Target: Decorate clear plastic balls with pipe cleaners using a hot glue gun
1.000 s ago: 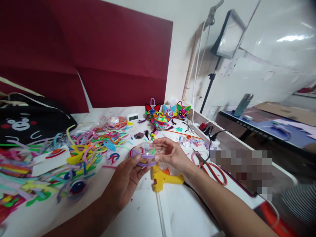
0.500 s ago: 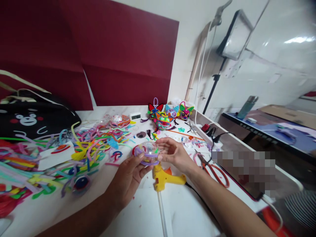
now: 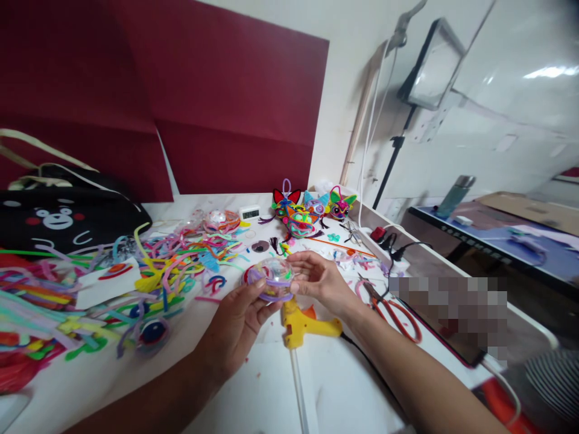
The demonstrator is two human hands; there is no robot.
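A clear plastic ball (image 3: 274, 272) wound with purple pipe cleaner, with a red piece at its left end, is held above the table. My left hand (image 3: 239, 313) grips its left side, the thumb pressed on the purple band. On the opposite side, the fingers of my right hand (image 3: 314, 277) close on the ball's right edge. Right below lies a yellow hot glue gun (image 3: 301, 325), a clear glue stick (image 3: 296, 380) sticking out of its rear. Orange-handled scissors (image 3: 393, 310) rest near my right wrist.
Pipe cleaners (image 3: 172, 265) in many colours are heaped at the left, by a black bag (image 3: 58, 217). Several finished animal-head ornaments (image 3: 301, 220) stand at the back beside a small digital clock (image 3: 249, 213). A power strip (image 3: 389, 247) and a phone (image 3: 447, 325) lie at the right.
Both hands keep the same hold on the ball. The whole view has shifted very slightly; nothing has been picked up or let go.
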